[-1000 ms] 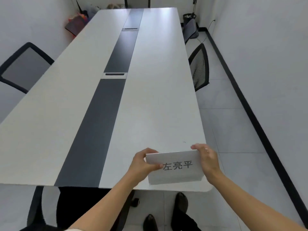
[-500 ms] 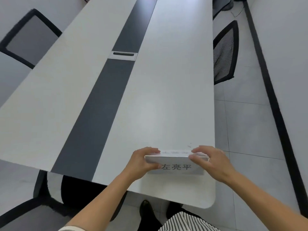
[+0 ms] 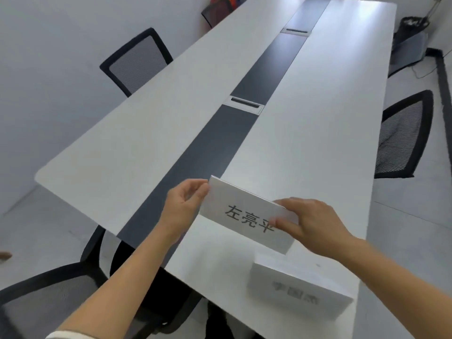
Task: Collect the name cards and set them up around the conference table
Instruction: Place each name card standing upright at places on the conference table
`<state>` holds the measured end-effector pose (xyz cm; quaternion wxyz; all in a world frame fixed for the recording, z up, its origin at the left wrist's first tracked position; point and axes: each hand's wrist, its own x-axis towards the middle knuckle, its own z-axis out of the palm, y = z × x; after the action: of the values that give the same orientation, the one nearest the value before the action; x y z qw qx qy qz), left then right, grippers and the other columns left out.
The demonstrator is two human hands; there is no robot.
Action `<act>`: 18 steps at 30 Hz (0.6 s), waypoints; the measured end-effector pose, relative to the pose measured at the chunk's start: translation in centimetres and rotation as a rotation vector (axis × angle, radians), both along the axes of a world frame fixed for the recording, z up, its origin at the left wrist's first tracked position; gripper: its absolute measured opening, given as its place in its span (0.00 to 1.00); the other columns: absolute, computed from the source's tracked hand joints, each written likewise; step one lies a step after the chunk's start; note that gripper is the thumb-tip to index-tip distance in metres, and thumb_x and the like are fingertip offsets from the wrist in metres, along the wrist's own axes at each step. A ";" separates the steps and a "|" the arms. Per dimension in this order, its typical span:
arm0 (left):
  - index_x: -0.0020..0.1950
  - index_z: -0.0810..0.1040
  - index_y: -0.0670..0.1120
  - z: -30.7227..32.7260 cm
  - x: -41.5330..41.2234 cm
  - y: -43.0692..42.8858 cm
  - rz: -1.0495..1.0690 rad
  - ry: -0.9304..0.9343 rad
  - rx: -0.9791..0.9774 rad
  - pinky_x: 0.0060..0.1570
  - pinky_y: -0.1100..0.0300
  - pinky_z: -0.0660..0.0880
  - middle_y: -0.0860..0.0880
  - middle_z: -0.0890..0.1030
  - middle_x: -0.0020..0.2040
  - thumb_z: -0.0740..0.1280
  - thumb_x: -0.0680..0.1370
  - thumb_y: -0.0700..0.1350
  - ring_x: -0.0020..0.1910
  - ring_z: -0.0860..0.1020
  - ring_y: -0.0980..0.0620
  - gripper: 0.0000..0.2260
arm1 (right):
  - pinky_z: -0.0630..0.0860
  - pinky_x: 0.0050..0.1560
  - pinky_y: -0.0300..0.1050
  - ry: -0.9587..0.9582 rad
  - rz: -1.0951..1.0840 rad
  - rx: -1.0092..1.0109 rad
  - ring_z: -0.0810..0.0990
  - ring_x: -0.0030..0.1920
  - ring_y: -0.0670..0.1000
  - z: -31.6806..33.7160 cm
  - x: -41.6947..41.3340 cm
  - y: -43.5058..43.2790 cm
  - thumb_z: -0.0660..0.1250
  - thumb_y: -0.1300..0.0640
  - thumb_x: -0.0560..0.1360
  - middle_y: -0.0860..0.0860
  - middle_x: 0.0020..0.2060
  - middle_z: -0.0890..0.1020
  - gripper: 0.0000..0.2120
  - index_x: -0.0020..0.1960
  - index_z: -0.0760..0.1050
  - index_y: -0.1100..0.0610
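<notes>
Since a moment ago the view has swung leftward and a second name card (image 3: pixel 299 288) has come into sight, standing on the conference table (image 3: pixel 151 133) just nearer than the right hand (image 3: pixel 310 223), its print too blurred to read. Both hands grip the first name card (image 3: pixel 247 216): the left hand (image 3: pixel 186 204) pinches its left end, the right hand clasps its right end with fingers over the printed face. That card sits tilted, its lower edge at the tabletop beside the dark centre strip (image 3: pixel 220 143). Beyond the hands a cable hatch (image 3: pixel 243 105) is set into the strip. A mesh chair (image 3: pixel 137 61) stands far left of the hands, another chair (image 3: pixel 401 135) far right.
</notes>
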<state>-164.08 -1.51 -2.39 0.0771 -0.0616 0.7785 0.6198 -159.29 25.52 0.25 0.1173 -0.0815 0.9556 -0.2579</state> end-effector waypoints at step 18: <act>0.75 0.60 0.46 -20.1 -14.9 -14.9 -0.193 -0.184 -1.067 0.73 0.47 0.57 0.39 0.57 0.77 0.52 0.80 0.56 0.76 0.54 0.41 0.25 | 0.70 0.44 0.47 -0.111 -0.134 0.266 0.77 0.54 0.55 -16.4 -20.4 -15.8 0.58 0.44 0.78 0.49 0.53 0.81 0.16 0.63 0.73 0.47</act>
<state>-178.97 -16.40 -22.53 0.1593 -0.0745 0.9769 0.1213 -179.69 9.75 -16.19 0.1620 0.0131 0.9766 -0.1406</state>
